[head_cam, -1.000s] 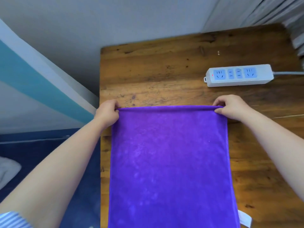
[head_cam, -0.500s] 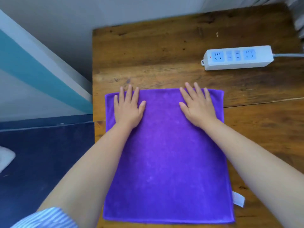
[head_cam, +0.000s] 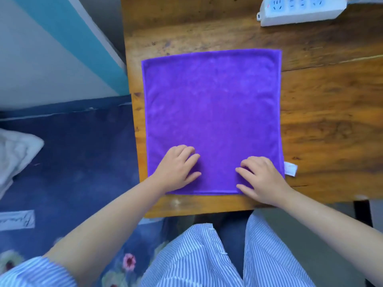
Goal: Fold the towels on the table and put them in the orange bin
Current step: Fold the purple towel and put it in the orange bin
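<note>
A purple towel, folded into a flat square, lies on the wooden table near its left and front edges. My left hand rests on the towel's near left part, fingers loosely bent. My right hand rests on the near right part, bent fingers pressing the cloth and the thumb at the near edge. A white label sticks out at the towel's right side. No orange bin is in view.
A white power strip with its cable lies at the far right of the table. Left of the table is a blue floral rug with a white cloth on it. My striped clothing fills the bottom.
Both hands let go of the far edge, pressed flat on the towel, then slid back toward me to its near edge. The camera view tilted down.
</note>
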Tool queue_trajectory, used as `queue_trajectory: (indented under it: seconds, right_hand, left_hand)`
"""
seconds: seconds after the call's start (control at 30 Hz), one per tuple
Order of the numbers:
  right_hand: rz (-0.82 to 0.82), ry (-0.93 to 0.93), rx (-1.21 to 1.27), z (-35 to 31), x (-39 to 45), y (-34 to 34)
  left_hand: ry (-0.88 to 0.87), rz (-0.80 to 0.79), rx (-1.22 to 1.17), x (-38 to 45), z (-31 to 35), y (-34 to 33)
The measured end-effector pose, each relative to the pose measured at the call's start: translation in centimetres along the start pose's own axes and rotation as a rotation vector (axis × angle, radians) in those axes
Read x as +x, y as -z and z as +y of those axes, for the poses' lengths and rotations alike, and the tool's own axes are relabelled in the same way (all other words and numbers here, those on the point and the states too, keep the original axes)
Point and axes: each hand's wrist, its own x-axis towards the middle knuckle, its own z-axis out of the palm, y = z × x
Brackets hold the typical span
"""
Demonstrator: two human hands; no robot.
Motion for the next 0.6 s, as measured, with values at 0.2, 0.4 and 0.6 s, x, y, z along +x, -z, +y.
queue_trajectory:
  seconds: [0.2,0.4,0.6]
  right_hand:
    - [-0.107,0.023,-0.081,-1.2,-3.2,-0.5]
    - [-0.224,-0.028,-0.286,-2.0,-2.7,0.0]
    - [-0.014,-0.062,-0.42,-2.2,-1.9,-0.5]
  left_hand:
    - [-0.081,-0.271,0.098,-5.7,1.0,-1.0]
    - [-0.025,-0.251,0.272,-6.8,1.3,-1.0]
    - [0.029,-0.244,0.352,-6.5,1.7,-1.0]
